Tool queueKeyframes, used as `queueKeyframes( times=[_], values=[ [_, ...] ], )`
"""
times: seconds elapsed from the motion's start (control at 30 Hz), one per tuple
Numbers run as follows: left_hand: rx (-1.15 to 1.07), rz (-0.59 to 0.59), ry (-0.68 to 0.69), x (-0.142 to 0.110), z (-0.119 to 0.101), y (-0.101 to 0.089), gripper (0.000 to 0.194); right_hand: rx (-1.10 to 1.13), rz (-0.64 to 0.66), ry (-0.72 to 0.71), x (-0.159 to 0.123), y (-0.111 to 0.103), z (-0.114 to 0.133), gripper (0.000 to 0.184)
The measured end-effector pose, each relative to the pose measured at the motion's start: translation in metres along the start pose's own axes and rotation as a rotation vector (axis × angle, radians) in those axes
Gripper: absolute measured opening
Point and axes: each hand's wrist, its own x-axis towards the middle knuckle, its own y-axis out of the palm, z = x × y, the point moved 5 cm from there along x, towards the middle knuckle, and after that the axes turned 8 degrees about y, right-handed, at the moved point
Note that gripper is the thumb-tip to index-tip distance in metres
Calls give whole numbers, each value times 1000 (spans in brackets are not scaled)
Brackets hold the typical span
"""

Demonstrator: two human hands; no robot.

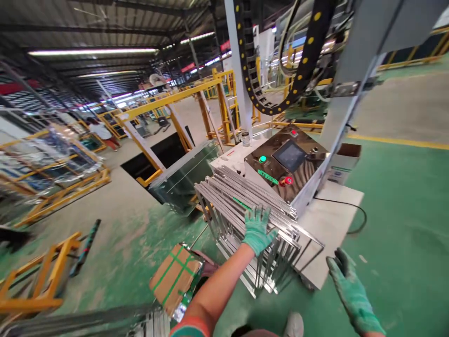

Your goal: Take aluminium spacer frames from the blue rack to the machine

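Note:
My left hand (258, 230), in a green and grey work glove, lies on top of a stack of thin silver metal frames (224, 201). Its fingers are stretched and spread over the upper bars. The rectangular frames stand close together on edge, with their lower bars hanging beside a white table (329, 215). To the right, above the green floor, my right hand (351, 285) wears the same kind of glove. It holds nothing, its fingers extended and apart, close to the frames' right corner but not touching them.
Behind the frames sits a control panel (287, 159) with a screen and buttons. A black cable chain (270, 105) hangs above it. A cardboard piece with green tape (177, 276) is low at left. Glass panes (185, 173) lean by a yellow rack (175, 96). A cable (363, 215) loops off the table.

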Motion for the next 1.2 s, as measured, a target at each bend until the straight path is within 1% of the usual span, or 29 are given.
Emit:
queueKeyframes(
  times=[0.07, 0.1, 0.13, 0.2, 0.3, 0.37, 0.4, 0.47, 0.53, 0.6, 0.63, 0.67, 0.73, 0.8, 0.87, 0.93, 1.07, 1.2],
  values=[
    [-31, 16, -37, 3, -3, 13, 78, -56, 115, 19, 20, 12, 21, 108],
    [-49, 20, -44, 1, -3, 17, 77, -86, 176, 17, 26, 19, 31, 105],
    [-67, 20, -46, -4, -3, 20, 77, -119, 231, 13, 30, 25, 38, 98],
    [-94, 17, -67, -16, -1, 21, 84, -173, 330, 27, 36, 38, 44, 82],
    [-78, 15, -206, -32, 8, 20, 95, -212, 398, 26, 43, 53, 41, 70],
    [-61, 19, -298, -37, 12, 20, 101, -207, 383, 0, 47, 59, 39, 67],
    [-58, 19, -319, -38, 12, 21, 104, -198, 354, -8, 50, 60, 38, 67],
    [-66, 14, -313, -37, 11, 22, 107, -182, 256, -47, 52, 61, 43, 69],
    [-84, -4, -288, -35, 9, 24, 106, -219, 133, -177, 48, 60, 54, 71],
    [-104, -30, -272, -34, 8, 25, 101, -344, 26, -389, 37, 62, 69, 69],
    [-111, -48, -266, -34, 7, 26, 99, -425, -4, -490, 30, 66, 75, 66],
    [-114, -67, -261, -34, 7, 27, 99, -505, -16, -569, 23, 70, 79, 61],
    [-111, -111, -257, -35, 6, 28, 103, -625, 13, -658, 14, 80, 83, 52],
    [-103, -157, -256, -37, 3, 29, 106, -675, 97, -690, 9, 89, 87, 44],
    [-103, -202, -251, -40, 0, 27, 105, -689, 180, -704, 6, 96, 93, 40],
    [-116, -235, -250, -41, -3, 24, 101, -684, 213, -705, 4, 100, 101, 39],
    [-123, -237, -266, -38, -4, 18, 96, -691, 139, -740, -1, 106, 117, 43],
    [-135, -237, -238, -31, -3, 16, 93, -713, 35, -787, -3, 110, 122, 49]
  ],
)
